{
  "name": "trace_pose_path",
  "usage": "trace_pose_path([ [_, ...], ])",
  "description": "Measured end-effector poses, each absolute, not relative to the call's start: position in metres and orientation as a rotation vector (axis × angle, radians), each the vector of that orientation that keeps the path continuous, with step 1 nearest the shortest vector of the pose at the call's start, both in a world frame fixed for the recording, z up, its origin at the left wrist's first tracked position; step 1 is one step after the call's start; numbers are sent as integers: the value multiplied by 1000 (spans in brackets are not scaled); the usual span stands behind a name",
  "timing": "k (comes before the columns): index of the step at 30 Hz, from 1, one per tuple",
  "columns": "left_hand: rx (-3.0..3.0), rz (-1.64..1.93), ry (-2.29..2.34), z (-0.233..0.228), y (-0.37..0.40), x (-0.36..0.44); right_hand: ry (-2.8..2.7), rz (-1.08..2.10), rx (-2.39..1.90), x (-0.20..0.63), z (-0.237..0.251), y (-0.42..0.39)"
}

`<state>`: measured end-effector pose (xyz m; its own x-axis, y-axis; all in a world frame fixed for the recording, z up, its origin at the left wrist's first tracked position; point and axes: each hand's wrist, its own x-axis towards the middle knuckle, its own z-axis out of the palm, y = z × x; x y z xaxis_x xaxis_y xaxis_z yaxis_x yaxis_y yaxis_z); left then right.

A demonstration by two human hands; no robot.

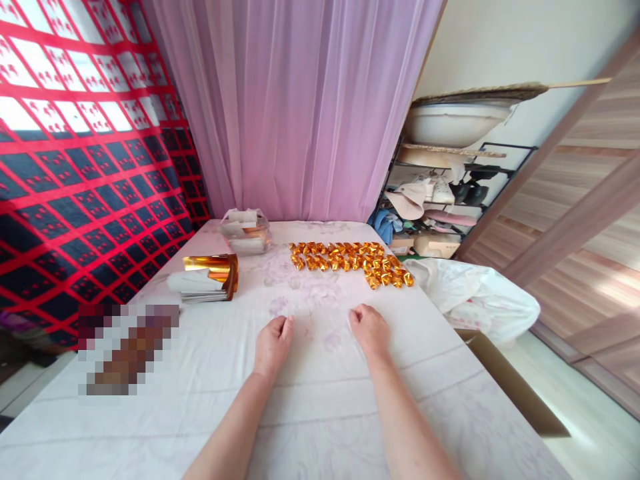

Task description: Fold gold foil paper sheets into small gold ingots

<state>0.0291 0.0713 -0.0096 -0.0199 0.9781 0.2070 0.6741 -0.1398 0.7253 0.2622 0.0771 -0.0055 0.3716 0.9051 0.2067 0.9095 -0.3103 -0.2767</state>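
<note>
No text, label, brand or number can be read anywhere. The red-and-black grid cloth (90,167) at the upper left of the frame carries small repeated marks in its squares (too small to tell whether they are characters). The gold foil pieces (350,261) at centre show no print.

Bench (310,427) under pale floral cloth. Gold folded pieces (353,261) in rows at the far side; left of them a clear packet (246,231), nearer left a gold-paper stack (207,279). Both hands rest nearer than the rows.
</note>
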Motion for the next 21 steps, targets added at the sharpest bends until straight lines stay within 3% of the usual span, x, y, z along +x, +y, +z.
trace_pose_path([
  [6,1953,897,1788,-1,80,13,-1644,15,-2189,256,-8,65],
  [15,2369,685,1986,70,143,-58,-1636,56,-2131,257,-11,65],
  [21,2396,529,2123,68,180,-78,-1627,74,-2100,257,-10,65],
])
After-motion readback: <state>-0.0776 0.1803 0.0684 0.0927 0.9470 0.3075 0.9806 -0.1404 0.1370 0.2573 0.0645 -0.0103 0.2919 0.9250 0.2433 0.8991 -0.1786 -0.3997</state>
